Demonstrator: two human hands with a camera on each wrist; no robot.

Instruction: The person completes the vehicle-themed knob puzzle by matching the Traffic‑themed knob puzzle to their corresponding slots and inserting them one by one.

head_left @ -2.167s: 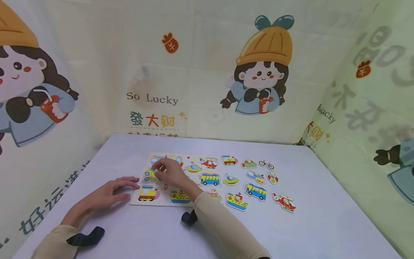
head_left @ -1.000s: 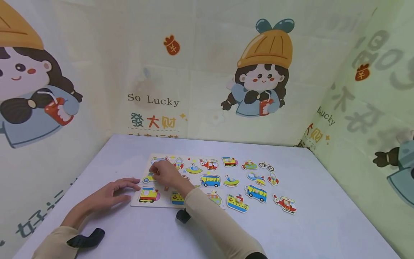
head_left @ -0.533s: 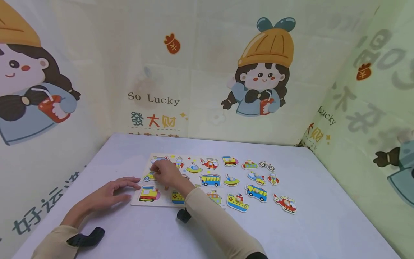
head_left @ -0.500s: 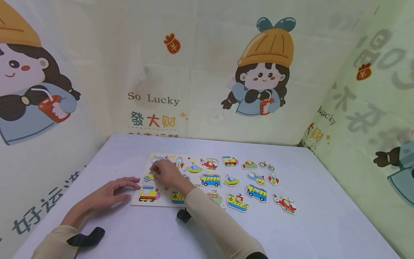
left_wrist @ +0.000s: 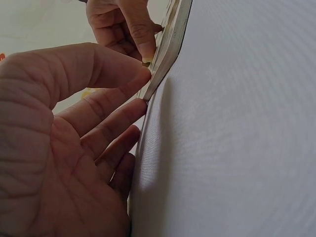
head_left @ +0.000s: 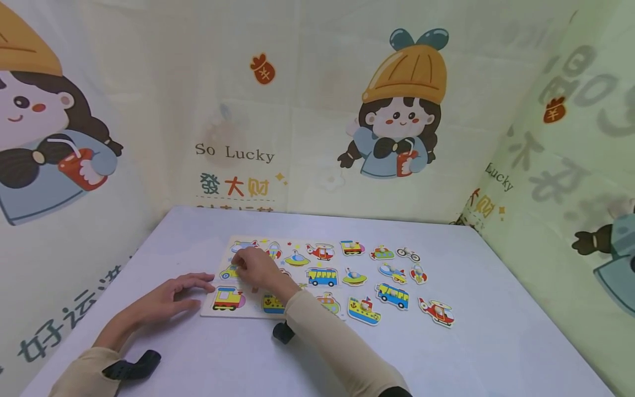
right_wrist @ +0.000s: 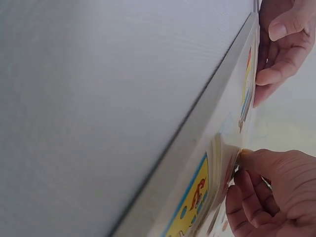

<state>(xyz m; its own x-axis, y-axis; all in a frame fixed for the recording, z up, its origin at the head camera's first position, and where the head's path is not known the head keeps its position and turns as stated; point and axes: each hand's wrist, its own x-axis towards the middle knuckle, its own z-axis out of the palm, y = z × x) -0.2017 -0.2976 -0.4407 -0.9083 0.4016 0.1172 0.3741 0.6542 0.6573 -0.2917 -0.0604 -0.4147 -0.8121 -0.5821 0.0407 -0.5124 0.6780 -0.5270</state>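
A pale puzzle board [head_left: 210,309] printed with vehicles lies on the table. In the head view my right hand [head_left: 260,270] bends over its left part, thumb and fingertips pinching a yellow vehicle puzzle piece [head_left: 227,272], which the hand partly covers. The right wrist view shows that thumb [right_wrist: 256,160] low at the board's surface, beside the printed ship [right_wrist: 190,200]. My left hand [head_left: 166,296] rests at the board's left edge with relaxed fingers; in the left wrist view its fingertips [left_wrist: 140,104] touch the board's edge [left_wrist: 165,61].
Right of the board lie several loose pieces, among them a ship [head_left: 364,311], a bus [head_left: 392,296], a helicopter [head_left: 437,312], a train [head_left: 352,247] and a bicycle [head_left: 409,254]. A printed cloth [head_left: 307,138] hangs behind the white table [head_left: 486,353].
From the earliest frame my right hand turned and lowered a little onto the yellow vehicle piece; over the last second it hardly moves. My left hand stays in place.
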